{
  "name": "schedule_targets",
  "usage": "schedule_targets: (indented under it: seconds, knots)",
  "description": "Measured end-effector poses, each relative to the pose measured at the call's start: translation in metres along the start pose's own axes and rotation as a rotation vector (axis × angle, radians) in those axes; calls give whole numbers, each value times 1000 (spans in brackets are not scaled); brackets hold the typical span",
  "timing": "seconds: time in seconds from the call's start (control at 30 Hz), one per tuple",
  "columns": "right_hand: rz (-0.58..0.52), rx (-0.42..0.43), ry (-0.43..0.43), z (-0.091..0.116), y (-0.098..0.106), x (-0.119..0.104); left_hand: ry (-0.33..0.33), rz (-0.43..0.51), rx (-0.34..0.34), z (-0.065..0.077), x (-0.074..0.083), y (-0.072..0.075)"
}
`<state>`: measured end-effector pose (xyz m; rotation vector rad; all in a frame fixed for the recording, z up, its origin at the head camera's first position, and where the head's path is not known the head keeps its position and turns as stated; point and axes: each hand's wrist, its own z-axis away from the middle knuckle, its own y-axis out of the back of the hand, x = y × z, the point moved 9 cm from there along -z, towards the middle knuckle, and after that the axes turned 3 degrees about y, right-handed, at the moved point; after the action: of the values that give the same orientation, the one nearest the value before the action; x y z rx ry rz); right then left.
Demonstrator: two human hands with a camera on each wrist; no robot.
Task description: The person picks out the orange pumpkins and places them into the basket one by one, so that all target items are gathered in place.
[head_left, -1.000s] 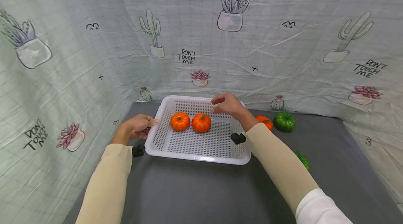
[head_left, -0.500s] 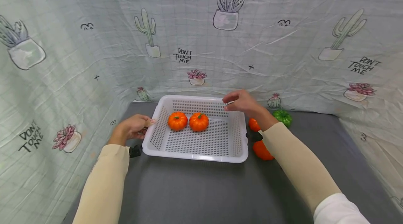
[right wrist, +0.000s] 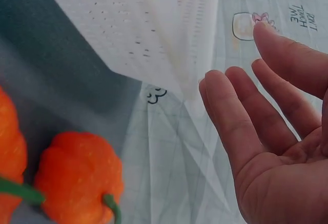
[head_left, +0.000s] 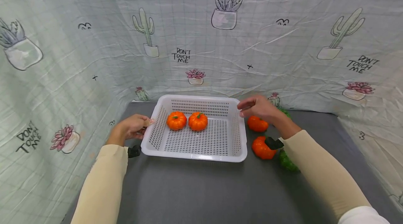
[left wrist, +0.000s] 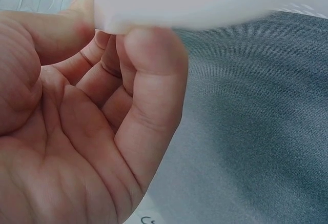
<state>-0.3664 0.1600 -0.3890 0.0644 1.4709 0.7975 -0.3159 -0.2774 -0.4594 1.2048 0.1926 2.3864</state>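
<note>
A white perforated plastic basket stands on the grey table, with two small orange pumpkins side by side inside it. My left hand pinches the basket's left rim between thumb and curled fingers; the left wrist view shows the rim in that grip. Past the basket's right back corner, my right hand hovers with nothing in it, its fingers loosely extended. Beneath and near it, outside the basket, sit an orange pumpkin and a nearer orange pumpkin.
A green pumpkin lies partly hidden by the right forearm. Another green pumpkin shows only a little behind the right wrist. A printed cloth hangs behind and at the sides of the grey table.
My right hand has moved right, from above the basket to beyond its right side, uncovering the orange pumpkins there. The left hand keeps its hold on the rim. The head view shifts slightly.
</note>
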Motion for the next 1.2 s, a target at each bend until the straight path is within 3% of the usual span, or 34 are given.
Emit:
schedule_targets:
  seconds: [0.57,0.77,0.97,1.2]
  knots:
    - [44,-1,-25,63,25,54,4,-6,4,0,2,0]
    - [31,-36,-31,82,27,74,5,-20,0,1,1,2]
    - [-15,-48,-30,94,22,90,-2,-15,-10,-1,0,1]
    - [42,-39,-33,98,17,105,5,-11,-12,-1,1,1]
